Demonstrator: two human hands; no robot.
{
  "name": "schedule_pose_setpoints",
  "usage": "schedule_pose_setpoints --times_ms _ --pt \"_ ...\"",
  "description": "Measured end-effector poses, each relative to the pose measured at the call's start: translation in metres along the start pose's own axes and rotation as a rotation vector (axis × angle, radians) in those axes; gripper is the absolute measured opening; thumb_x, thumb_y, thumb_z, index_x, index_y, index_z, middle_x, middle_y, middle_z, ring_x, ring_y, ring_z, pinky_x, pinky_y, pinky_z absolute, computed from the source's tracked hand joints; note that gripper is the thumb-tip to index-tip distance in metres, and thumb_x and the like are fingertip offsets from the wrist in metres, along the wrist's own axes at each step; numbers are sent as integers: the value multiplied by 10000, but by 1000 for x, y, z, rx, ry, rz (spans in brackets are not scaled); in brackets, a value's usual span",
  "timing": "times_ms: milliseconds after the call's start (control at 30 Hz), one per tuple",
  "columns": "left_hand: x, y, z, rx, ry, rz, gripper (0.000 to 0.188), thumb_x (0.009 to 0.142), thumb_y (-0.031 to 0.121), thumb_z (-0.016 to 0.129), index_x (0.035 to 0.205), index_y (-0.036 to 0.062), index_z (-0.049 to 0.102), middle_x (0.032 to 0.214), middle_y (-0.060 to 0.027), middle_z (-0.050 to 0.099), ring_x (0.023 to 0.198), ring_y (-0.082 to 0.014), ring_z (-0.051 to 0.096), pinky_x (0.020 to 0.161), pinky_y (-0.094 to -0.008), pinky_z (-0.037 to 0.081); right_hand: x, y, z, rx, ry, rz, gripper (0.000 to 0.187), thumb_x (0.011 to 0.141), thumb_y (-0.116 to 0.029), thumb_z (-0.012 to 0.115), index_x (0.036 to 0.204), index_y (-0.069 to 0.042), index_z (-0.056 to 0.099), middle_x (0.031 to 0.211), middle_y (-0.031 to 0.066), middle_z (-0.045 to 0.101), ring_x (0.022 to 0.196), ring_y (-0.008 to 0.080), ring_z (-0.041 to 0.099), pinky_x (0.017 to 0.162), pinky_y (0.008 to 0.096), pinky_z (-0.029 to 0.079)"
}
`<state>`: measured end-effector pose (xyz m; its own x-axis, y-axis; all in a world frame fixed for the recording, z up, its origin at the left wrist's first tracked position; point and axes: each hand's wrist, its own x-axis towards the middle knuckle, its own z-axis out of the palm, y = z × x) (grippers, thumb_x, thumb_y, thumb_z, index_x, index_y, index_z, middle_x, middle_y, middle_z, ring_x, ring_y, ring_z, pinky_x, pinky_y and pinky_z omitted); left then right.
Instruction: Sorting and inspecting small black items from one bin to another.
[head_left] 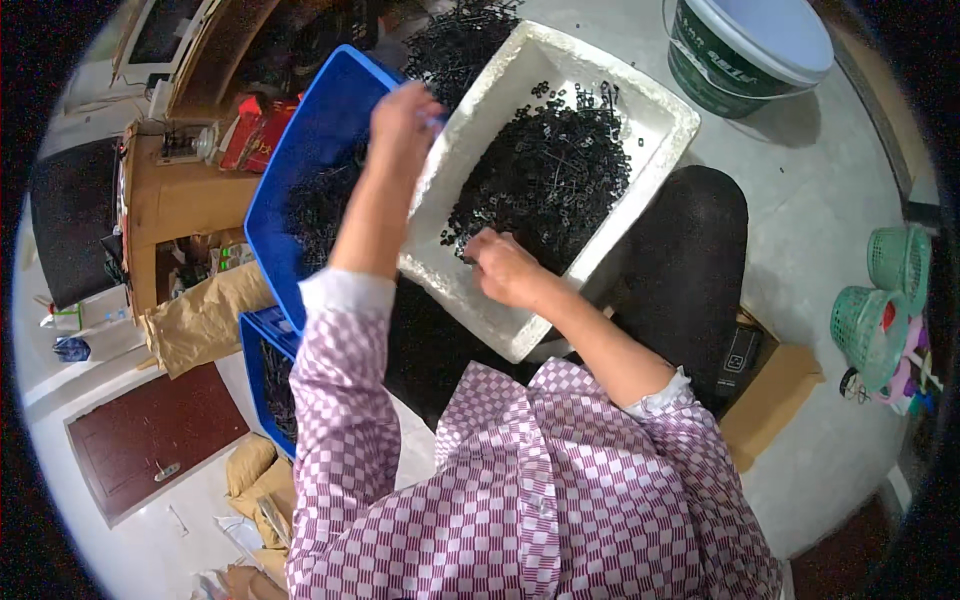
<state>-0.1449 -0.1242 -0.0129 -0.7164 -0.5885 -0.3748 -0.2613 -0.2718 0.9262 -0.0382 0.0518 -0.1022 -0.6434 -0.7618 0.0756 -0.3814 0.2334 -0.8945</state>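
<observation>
Head view: loose black looped pieces [560, 160] heap inside the white foam box [430, 205], where the right hand [505, 268] dips bent fingers by its near edge, hold unclear. Blurred, the left hand [403, 115] half-curls over the blue bin's [320, 110] right edge, grip unreadable. The bin already contains black parts [315, 215]; plenty apparently awaits handling in the box.

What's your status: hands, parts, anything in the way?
Left hand blurred, between blue bin and white box, grip unclear. Right hand at the small black parts in the box. Left forearm blocks some of the bin.
</observation>
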Motion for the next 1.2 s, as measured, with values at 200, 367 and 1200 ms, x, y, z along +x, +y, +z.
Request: schedule_pose_setpoints --times_ms 200,367,1200 --pt "-52 -102 57 702 -379 188 219 789 199 546 952 55 565 812 -105 614 756 -244 603 656 -340 480 5 -17 -3 -310 -504 131 277 769 -126 507 1032 -47 543 1079 167 533 1026 291 505 858 408 416" --pt "-48 -111 80 1346 -288 354 305 745 240 587 984 53 554 886 -173 611 844 -322 588 743 -405 472 -1 -18 -8 -277 -453 115 356 808 -173 470 1145 -66 511 1191 163 506 1064 267 510 868 407 418" --pt "-106 -42 -26 1046 -519 394 204 667 122 606 810 8 515 737 -123 536 695 -234 534 641 -339 431 24 -9 -128 59 150 -42 292 853 -175 515 1113 -51 468 969 135 558 817 217 586 690 345 477"
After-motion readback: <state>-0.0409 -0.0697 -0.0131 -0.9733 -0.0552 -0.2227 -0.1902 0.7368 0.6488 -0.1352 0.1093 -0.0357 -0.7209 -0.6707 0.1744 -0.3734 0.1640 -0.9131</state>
